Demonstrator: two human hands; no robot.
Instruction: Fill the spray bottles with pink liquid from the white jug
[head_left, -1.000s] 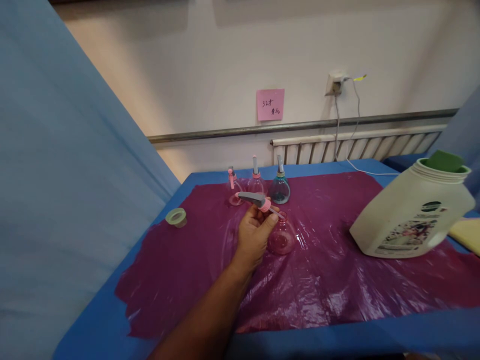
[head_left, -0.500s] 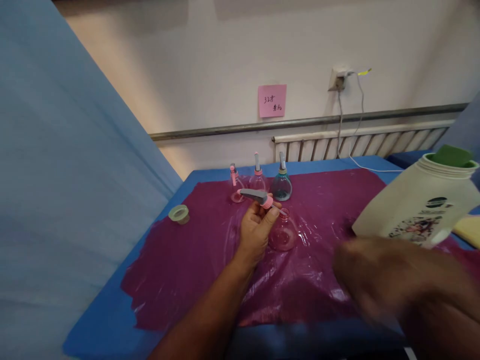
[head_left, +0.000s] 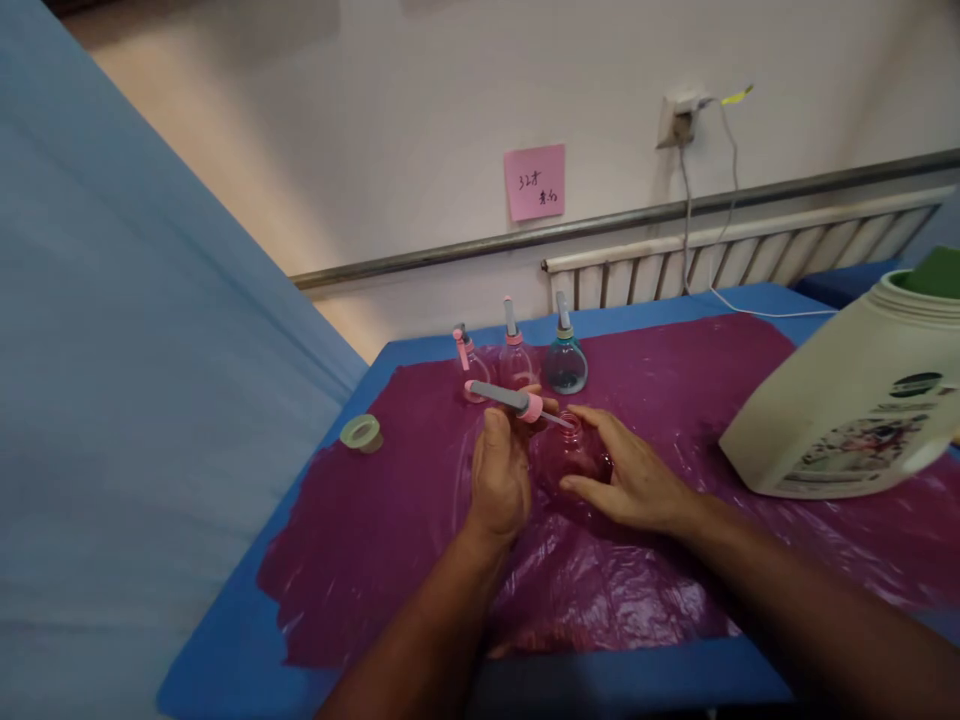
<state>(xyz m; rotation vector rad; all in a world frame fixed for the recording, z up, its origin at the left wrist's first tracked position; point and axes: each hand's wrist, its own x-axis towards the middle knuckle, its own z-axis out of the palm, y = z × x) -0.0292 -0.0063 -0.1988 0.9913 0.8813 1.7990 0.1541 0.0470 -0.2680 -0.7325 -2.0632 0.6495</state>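
Note:
A grey and pink spray head (head_left: 504, 398) lies sideways in my left hand (head_left: 504, 478), resting across its fingers with the thumb raised. Its thin dip tube points right, towards the mouth of a clear pink bottle (head_left: 574, 468). Whether the tube tip is inside the neck I cannot tell. My right hand (head_left: 628, 465) wraps the right side of this bottle, thumb in front and fingers near the neck. The bottle stands upright on a purple plastic sheet (head_left: 405, 560).
Behind stand a left pink spray bottle (head_left: 474, 380), a middle pink spray bottle (head_left: 517, 362) and a teal spray bottle (head_left: 567, 368). A pale green funnel-like piece (head_left: 361, 433) lies at left. A big cream jug (head_left: 847, 410) occupies the right. A blue curtain (head_left: 135, 400) hangs left.
My right hand has come in from the right, away from the jug, and taken hold of the pink bottle. My left thumb has lifted from the spray head. The view has shifted slightly.

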